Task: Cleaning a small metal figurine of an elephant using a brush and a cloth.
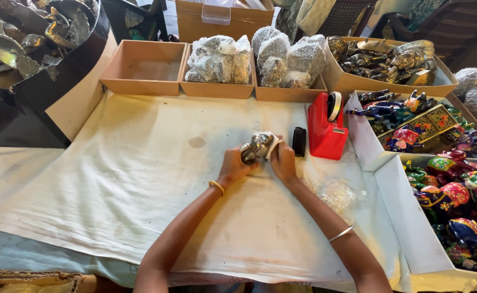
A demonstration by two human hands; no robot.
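Observation:
Both my hands meet over the middle of a white cloth-covered table [119,179]. Together they grip a small shiny metal figurine [254,146] partly covered by a clear plastic wrap. My left hand [233,165] holds its left side; a gold bangle sits on that wrist. My right hand [283,160] holds its right side with the wrap edge, and a silver bangle circles that forearm. Part of the figurine is hidden by my fingers.
A red tape dispenser [325,127] and a black brush [299,141] stand just right of my hands. Cardboard trays at the back: one bare [143,68], two with wrapped bundles [219,59]. Boxes of painted elephant figurines [455,195] line the right. Loose plastic [333,192] lies nearby.

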